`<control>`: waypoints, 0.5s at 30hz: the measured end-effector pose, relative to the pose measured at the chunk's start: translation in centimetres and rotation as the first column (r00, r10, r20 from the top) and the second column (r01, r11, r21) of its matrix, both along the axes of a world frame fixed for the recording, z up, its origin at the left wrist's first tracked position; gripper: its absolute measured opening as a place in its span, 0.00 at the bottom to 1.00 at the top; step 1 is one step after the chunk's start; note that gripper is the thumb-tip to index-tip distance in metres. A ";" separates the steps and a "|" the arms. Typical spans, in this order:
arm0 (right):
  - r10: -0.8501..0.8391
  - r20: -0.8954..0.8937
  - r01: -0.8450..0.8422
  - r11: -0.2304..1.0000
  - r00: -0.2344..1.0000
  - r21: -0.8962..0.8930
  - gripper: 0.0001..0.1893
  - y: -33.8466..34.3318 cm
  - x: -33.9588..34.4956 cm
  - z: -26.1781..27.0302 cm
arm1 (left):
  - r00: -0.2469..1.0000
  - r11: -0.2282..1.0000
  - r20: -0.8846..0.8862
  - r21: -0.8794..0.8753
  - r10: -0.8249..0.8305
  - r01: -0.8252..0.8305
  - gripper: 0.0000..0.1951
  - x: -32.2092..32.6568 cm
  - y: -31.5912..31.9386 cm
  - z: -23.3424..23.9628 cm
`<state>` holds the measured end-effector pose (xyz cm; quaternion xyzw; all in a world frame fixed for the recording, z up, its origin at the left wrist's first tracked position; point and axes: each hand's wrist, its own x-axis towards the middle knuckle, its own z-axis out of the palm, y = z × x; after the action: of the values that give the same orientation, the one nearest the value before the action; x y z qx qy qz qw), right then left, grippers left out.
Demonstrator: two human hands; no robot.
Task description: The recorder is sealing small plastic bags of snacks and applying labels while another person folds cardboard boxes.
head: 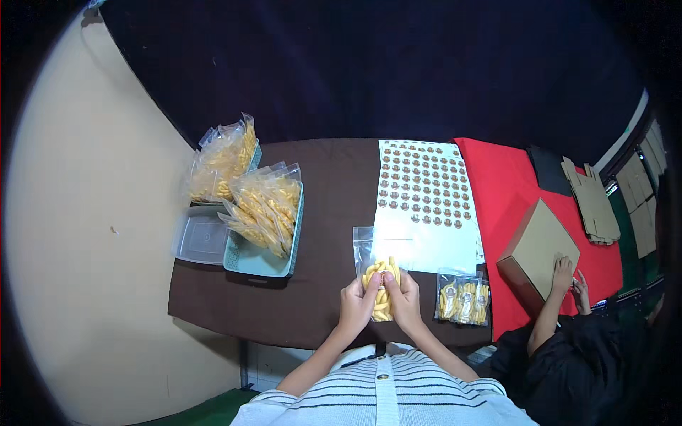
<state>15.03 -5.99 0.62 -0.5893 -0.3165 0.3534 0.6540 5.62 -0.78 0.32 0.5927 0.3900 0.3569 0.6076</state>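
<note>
A clear zip bag of yellow stick snacks [382, 306] is held upright between my left hand [357, 306] and my right hand [404, 301], near the front of the brown-covered table. Both thumbs press on a small round brown sticker [381, 281] on the bag's front, partly hiding it. Just beyond the bag lies a white sheet of round brown stickers [426, 183]; its lower rows are bare backing. To the right of my right hand, several bags bearing stickers [464, 302] lie overlapping on the table.
At left, a light-blue basket [259, 265] and another behind it hold several snack bags [266, 207]. A clear plastic container [202, 237] stands beside them. On the red cloth [493, 170], a co-worker's hands [562, 272] touch a cardboard box [541, 245]; flattened cardboard [592, 205] lies beyond.
</note>
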 end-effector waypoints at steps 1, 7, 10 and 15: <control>0.000 0.001 0.000 1.000 1.000 0.000 0.14 -0.1 0.0 -0.1 | 1.000 1.000 0.001 0.000 0.000 0.000 0.14 0.0 0.0 0.0; 0.001 -0.095 0.001 1.000 0.995 0.020 0.16 -0.2 0.1 -0.3 | 0.996 0.999 -0.084 0.025 -0.018 0.021 0.16 -0.4 0.2 -0.5; 0.028 -0.087 -0.028 1.000 0.996 0.000 0.16 -0.3 0.4 -1.0 | 1.000 1.000 0.007 0.001 0.011 -0.011 0.16 -0.2 0.2 -0.6; 0.002 0.009 -0.002 1.000 1.000 0.011 0.12 0.1 0.2 -0.4 | 0.998 0.999 0.050 0.014 0.035 -0.036 0.15 -0.1 -0.1 -0.3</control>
<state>15.23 -5.90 0.24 -0.5870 -0.3221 0.3494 0.6555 5.54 -0.87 0.04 0.5811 0.3826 0.3850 0.6064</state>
